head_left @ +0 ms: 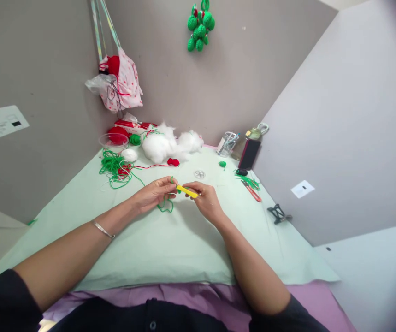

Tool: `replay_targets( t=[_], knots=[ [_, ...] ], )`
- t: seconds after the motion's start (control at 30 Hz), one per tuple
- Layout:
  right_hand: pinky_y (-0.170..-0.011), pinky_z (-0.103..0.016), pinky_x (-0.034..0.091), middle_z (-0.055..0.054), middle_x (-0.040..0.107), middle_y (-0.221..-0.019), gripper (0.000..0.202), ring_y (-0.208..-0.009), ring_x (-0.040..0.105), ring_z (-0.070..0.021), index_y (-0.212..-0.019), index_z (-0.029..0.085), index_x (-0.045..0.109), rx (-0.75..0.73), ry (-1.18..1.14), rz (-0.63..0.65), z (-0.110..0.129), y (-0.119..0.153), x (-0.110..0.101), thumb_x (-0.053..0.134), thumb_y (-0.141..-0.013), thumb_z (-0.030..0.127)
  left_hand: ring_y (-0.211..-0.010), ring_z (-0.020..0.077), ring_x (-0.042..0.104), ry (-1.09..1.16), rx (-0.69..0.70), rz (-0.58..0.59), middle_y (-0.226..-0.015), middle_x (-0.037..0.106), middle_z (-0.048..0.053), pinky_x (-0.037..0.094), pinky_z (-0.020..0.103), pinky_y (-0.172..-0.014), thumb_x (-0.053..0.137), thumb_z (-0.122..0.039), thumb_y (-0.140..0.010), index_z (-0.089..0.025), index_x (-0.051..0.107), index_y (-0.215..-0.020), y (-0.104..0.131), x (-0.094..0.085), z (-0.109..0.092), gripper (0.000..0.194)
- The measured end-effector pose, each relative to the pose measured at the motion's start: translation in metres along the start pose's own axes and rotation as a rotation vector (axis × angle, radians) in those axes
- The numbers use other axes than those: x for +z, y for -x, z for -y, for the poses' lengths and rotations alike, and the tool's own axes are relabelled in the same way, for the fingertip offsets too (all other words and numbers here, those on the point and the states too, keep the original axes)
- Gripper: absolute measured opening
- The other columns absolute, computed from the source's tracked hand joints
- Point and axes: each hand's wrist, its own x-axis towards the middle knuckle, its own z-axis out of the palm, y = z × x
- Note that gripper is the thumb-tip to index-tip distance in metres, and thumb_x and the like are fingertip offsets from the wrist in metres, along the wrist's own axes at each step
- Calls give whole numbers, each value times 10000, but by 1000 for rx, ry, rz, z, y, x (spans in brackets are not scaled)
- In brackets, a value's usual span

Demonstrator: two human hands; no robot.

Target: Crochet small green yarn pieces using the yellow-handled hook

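Note:
Green yarn loops over a finger of my left hand (156,193), whose closed fingers pinch a small green piece of yarn work (179,190), mostly hidden by the fingers. My right hand (207,199) is wrapped round a crochet hook with a yellow handle (188,192); its tip meets the green piece between the two hands. A loose loop of green yarn (165,206) hangs under my left hand onto the pale green cloth (142,258).
White stuffing (159,145), a tangle of green yarn (111,162) and a white yarn ball (129,155) lie at the back left. At the right are a phone (249,154), a clear cup (227,144), orange-handled scissors (253,192) and a black stand (278,214).

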Motion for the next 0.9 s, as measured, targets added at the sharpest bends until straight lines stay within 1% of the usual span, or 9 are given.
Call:
replay_targets(
  t=[0.1, 0.2, 0.27, 0.37, 0.47, 0.57, 0.63, 0.77, 0.9],
  knots=[
    [-730, -306, 492, -42, 763, -835, 252, -723, 647, -167, -986, 201, 782, 6, 74, 20, -3, 0, -2, 557, -897, 271, -722, 108, 623, -50, -33, 22, -766, 644, 0, 503, 224, -738, 917, -379, -720, -158, 717, -870, -4, -8, 4, 334],
    [-729, -301, 479, -32, 757, -832, 269, -677, 636, -149, -984, 198, 770, 23, 128, 107, -3, 0, -5, 512, -926, 249, -756, 137, 666, -109, -56, 42, -804, 682, 25, 517, 258, -776, 915, -394, -709, -154, 716, -866, -7, -12, 9, 349],
    [-732, -295, 467, -29, 749, -818, 259, -686, 634, -147, -897, 194, 755, 31, 157, 169, -2, -1, -9, 506, -936, 253, -764, 148, 680, -153, -65, 50, -822, 703, 36, 514, 268, -778, 897, -408, -722, -156, 717, -871, -8, -13, 13, 344],
    [-723, -279, 451, -23, 715, -750, 264, -711, 622, -151, -760, 186, 702, 39, 180, 248, -1, -1, -16, 528, -937, 274, -728, 151, 669, -225, -78, 53, -788, 718, 38, 481, 248, -696, 873, -406, -738, -160, 708, -870, -8, -12, 16, 324],
    [-699, -269, 444, -12, 675, -712, 269, -696, 590, -146, -734, 186, 676, 49, 168, 325, 0, -2, -24, 539, -939, 292, -702, 150, 651, -282, -85, 50, -763, 720, 32, 440, 237, -636, 851, -378, -750, -168, 691, -861, -8, -11, 18, 287],
    [-713, -276, 465, -20, 678, -728, 291, -705, 590, -151, -753, 184, 674, 59, 117, 420, 1, -2, -30, 537, -956, 342, -708, 145, 639, -310, -69, 28, -761, 705, 14, 441, 245, -658, 824, -344, -755, -177, 672, -856, -7, -9, 19, 247],
    [-731, -284, 485, -30, 692, -751, 328, -719, 600, -156, -797, 183, 680, 65, 63, 469, 1, -2, -31, 519, -973, 409, -714, 140, 634, -316, -53, 15, -784, 698, 3, 448, 253, -679, 801, -325, -761, -186, 673, -903, -7, -8, 20, 236],
    [-715, -286, 495, -33, 682, -740, 409, -702, 596, -153, -831, 180, 669, 86, -29, 468, 0, -2, -25, 491, -979, 518, -772, 149, 648, -314, -24, 35, -876, 713, 16, 480, 281, -748, 753, -277, -765, -189, 689, -967, -6, -6, 22, 230],
    [-669, -286, 476, -21, 651, -683, 412, -648, 575, -147, -776, 180, 640, 103, -74, 392, -4, -3, -13, 500, -963, 520, -858, 162, 655, -306, 14, 60, -962, 723, 39, 493, 286, -791, 748, -289, -790, -195, 708, -1004, -5, -4, 22, 237]
  ],
)
